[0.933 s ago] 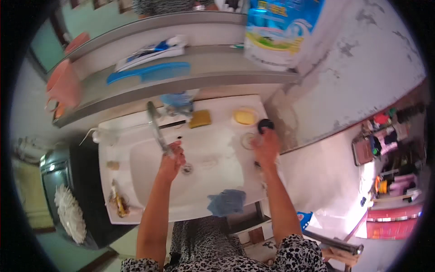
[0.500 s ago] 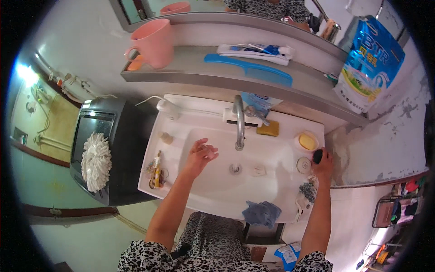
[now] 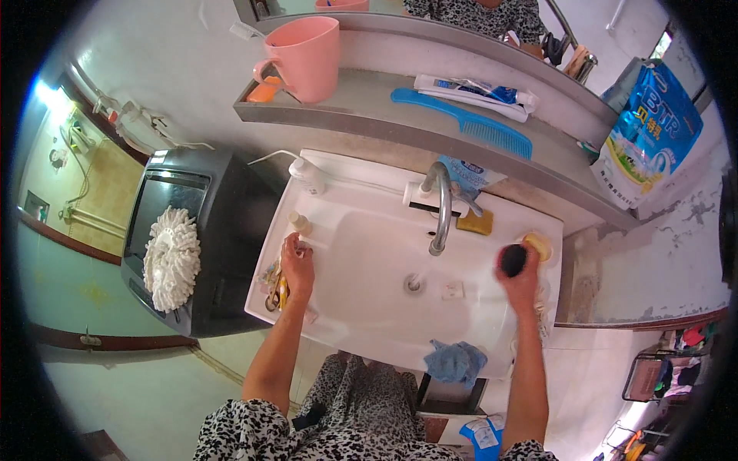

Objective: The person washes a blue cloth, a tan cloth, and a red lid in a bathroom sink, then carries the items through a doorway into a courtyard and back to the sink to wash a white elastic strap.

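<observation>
White washbasin [image 3: 361,230], the hands now at its opposite sides.
The right hand [image 3: 523,283], fingers wrapped round a black rounded object [image 3: 512,261], has carried it inward to the bowl's right edge, beside yellow soap [image 3: 540,245], so it is off the ledge; the left hand [image 3: 298,265] has shifted leftward, loosely curled near a small beige bottle [image 3: 300,223], its grip unclear.

On the sink [image 3: 361,269], soap [image 3: 541,243] lies at right, sponge [image 3: 476,223] between it and faucet [image 3: 444,201], cloth [image 3: 455,362] apparently over the front rim.

Loose black-and-white spotted clothing [image 3: 357,399]
Sleeves [image 3: 240,426] in the same blotchy print end near the elbows; both hands [image 3: 298,269] are bare.
</observation>
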Demonstrator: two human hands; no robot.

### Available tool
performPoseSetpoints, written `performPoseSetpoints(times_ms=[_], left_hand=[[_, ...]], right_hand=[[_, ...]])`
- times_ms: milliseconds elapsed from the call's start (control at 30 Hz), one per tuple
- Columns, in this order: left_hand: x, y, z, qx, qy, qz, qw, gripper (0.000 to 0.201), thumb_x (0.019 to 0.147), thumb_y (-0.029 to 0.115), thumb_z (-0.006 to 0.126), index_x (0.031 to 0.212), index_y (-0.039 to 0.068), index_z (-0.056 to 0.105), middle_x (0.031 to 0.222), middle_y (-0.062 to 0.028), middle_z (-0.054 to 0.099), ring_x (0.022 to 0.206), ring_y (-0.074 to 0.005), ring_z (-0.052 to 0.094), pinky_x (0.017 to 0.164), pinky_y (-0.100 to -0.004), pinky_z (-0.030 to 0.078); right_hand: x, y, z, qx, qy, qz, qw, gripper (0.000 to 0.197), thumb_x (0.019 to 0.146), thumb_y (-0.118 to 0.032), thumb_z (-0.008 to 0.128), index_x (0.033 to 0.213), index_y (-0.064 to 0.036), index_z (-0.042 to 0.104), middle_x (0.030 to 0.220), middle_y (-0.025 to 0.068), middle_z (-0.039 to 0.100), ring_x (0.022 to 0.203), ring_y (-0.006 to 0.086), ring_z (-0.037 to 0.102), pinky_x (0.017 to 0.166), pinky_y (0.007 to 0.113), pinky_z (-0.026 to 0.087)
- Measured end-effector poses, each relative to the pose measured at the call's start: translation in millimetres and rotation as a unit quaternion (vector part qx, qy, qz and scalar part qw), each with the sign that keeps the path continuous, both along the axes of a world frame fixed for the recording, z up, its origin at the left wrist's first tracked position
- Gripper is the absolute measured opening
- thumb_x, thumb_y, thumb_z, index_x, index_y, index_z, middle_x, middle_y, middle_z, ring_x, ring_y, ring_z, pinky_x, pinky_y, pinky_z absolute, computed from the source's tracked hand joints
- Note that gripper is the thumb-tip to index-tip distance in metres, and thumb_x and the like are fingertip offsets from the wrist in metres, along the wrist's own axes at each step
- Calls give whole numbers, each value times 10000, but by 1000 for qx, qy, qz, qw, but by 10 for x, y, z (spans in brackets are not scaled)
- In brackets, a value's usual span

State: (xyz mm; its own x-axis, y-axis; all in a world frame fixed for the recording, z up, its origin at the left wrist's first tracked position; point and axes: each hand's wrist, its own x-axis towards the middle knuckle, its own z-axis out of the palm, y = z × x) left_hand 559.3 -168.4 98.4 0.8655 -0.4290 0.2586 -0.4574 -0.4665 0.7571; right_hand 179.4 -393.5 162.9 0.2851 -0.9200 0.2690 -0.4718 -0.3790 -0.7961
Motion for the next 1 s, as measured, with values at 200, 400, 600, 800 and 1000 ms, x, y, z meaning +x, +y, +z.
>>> performPoseSetpoints(times_ms=[200,400,600,800,1000], left_hand=[[-19,-7,162,-28,25,-34,999,409,754,8,624,1141,19,492,972,-125,587,838,-233,590,777,-332,479],[-67,61,197,-36,61,-41,997,420,737,-8,634,1133,15,495,1019,-137,596,910,-239,592,805,-337,473],[-63,-60,172,132,-159,-108,972,317,690,136,702,992,121,607,1031,-80,596,965,-285,528,860,-393,403],[-134,-81,185,144,-192,-119,963,209,740,130,650,947,135,616,959,-53,612,926,-267,538,827,-391,399],[-178,-152,240,168,-210,-116,956,132,728,136,640,848,99,600,904,-56,614,892,-267,538,824,-406,395]], right_hand=[[1233,551,-86,206,-60,198,956,528,656,-190,742,1101,-68,487,913,31,534,863,161,540,818,300,444],[1685,634,-81,485,-217,182,828,362,770,-382,636,1033,-156,533,818,12,497,541,74,432,384,224,335],[1716,593,-165,555,-270,102,780,379,781,-453,597,962,-133,506,778,45,514,510,101,459,363,211,280],[1647,581,-220,599,-296,40,743,400,776,-489,602,914,-125,508,734,43,510,486,112,459,346,215,264],[1609,536,-438,647,-334,69,682,402,779,-534,600,815,-137,544,630,-2,485,467,104,444,334,227,261]])
